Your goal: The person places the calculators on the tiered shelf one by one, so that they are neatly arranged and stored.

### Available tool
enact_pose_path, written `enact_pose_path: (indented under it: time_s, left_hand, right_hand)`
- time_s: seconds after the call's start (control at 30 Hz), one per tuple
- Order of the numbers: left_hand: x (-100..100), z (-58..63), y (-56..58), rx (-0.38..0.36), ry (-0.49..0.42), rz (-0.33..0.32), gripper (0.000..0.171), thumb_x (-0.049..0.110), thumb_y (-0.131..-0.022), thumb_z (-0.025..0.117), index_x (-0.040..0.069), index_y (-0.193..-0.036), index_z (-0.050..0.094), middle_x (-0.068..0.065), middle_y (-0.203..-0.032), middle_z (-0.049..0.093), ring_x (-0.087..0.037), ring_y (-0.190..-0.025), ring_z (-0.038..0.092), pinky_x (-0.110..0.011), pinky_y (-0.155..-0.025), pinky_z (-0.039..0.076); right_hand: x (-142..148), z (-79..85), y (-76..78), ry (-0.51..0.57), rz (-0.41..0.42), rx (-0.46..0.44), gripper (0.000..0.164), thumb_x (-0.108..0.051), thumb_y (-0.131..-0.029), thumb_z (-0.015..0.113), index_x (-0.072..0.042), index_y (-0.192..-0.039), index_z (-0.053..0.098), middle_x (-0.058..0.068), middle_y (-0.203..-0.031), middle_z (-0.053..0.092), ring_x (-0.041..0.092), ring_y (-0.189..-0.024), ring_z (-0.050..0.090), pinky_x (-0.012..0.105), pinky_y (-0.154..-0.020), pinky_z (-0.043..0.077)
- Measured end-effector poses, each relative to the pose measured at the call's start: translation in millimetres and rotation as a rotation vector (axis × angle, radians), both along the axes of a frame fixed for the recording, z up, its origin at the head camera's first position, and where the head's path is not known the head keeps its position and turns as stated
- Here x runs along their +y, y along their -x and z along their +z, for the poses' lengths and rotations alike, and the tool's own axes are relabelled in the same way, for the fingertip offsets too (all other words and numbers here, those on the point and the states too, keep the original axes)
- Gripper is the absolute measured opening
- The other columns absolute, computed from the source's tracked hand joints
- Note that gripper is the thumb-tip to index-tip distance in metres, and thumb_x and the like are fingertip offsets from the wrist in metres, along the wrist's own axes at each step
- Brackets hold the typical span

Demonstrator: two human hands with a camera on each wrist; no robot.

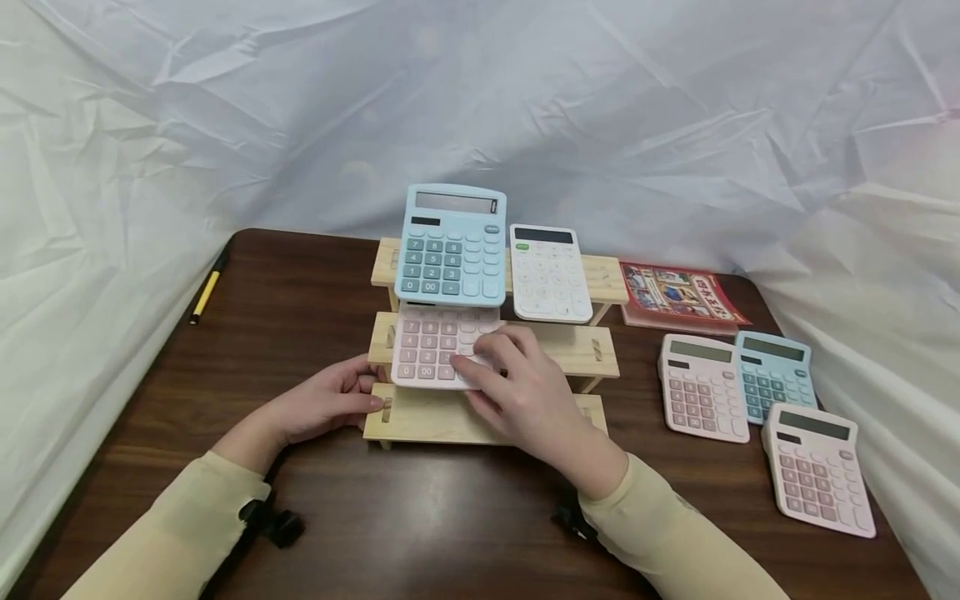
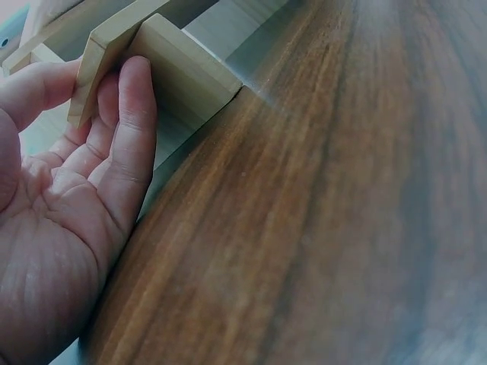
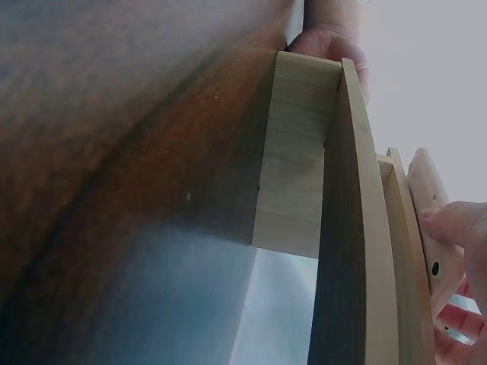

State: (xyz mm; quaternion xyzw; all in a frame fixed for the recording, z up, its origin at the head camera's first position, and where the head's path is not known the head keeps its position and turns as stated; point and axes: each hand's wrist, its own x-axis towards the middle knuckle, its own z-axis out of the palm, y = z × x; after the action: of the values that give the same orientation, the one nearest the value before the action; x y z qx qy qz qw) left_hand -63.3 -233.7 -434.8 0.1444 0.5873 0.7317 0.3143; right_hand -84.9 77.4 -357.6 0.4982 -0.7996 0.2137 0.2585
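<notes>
A three-tier wooden rack point(image 1: 442, 419) stands mid-table. My left hand point(image 1: 327, 402) grips the left end of its lowest tier; the left wrist view has the thumb on one face of the board point(image 2: 97, 68) and the fingers behind it. On the middle tier lies a pink calculator point(image 1: 426, 348), its upper part hidden behind a light-blue calculator point(image 1: 450, 258) on the top tier. My right hand point(image 1: 528, 396) holds the pink one by its lower right part, thumb on the side edge point(image 3: 428, 186) in the right wrist view. Right of the blue calculator leans a white calculator point(image 1: 551, 279).
On the table's right lie two more pink calculators point(image 1: 693, 404) point(image 1: 813, 483) and another blue calculator point(image 1: 780, 358). A red booklet stack point(image 1: 667, 296) sits behind them. Far left is a yellow-and-black pen point(image 1: 206, 292). White sheeting point(image 1: 315, 108) surrounds the table.
</notes>
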Motion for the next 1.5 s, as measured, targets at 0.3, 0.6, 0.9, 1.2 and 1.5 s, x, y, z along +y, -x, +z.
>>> enact_pose_path:
  time_s: [0.3, 0.6, 0.9, 1.2, 1.5]
  left_hand:
    - [2, -3.8, 1.2, 0.0, -0.011, 0.002, 0.052, 0.003, -0.097, 0.056, -0.003, -0.139, 0.025, -0.03, -0.121, 0.057, -0.04, -0.103, 0.063, -0.049, -0.077, 0.055]
    - [4, -4.1, -0.6, -0.005, -0.006, -0.005, 0.054, 0.005, -0.097, 0.056, -0.002, -0.14, 0.025, -0.029, -0.122, 0.057, -0.04, -0.103, 0.062, -0.049, -0.077, 0.055]
    - [4, -2.8, 2.3, -0.003, 0.008, -0.016, 0.052, 0.005, -0.098, 0.056, -0.002, -0.14, 0.026, -0.029, -0.124, 0.056, -0.041, -0.106, 0.061, -0.051, -0.079, 0.054]
    - [-2, 1.8, 2.8, 0.013, 0.01, -0.012, 0.053, 0.004, -0.098, 0.055, -0.003, -0.141, 0.025, -0.029, -0.125, 0.055, -0.041, -0.107, 0.061, -0.052, -0.081, 0.054]
    - [-1, -1.3, 0.7, 0.017, 0.002, -0.001, 0.045, 0.002, -0.098, 0.054, -0.005, -0.134, 0.028, -0.029, -0.119, 0.058, -0.039, -0.101, 0.063, -0.048, -0.077, 0.055]
  right_hand:
    - [5, 1.2, -1.7, -0.035, 0.018, -0.013, 0.04, -0.019, -0.083, 0.074, -0.014, -0.122, 0.068, 0.012, -0.115, 0.058, 0.034, -0.113, 0.048, 0.045, -0.106, 0.033]
    - [23, 2.9, -8.7, -0.046, 0.068, -0.062, 0.037, -0.013, -0.083, 0.068, -0.012, -0.12, 0.067, 0.016, -0.129, 0.054, 0.034, -0.122, 0.047, 0.043, -0.107, 0.032]
    - [54, 10.7, -14.4, -0.004, 0.069, -0.144, 0.028, -0.009, -0.084, 0.068, -0.01, -0.112, 0.071, 0.009, -0.119, 0.061, 0.027, -0.112, 0.055, 0.038, -0.098, 0.042]
    - [102, 12.2, -8.8, 0.078, -0.072, -0.191, 0.025, -0.006, -0.084, 0.066, -0.01, -0.107, 0.073, 0.004, -0.11, 0.065, 0.024, -0.101, 0.056, 0.032, -0.089, 0.041]
    - [146, 5.5, 3.8, 0.045, -0.385, -0.228, 0.026, -0.008, -0.083, 0.07, -0.008, -0.109, 0.071, 0.006, -0.11, 0.063, 0.028, -0.102, 0.054, 0.041, -0.085, 0.041]
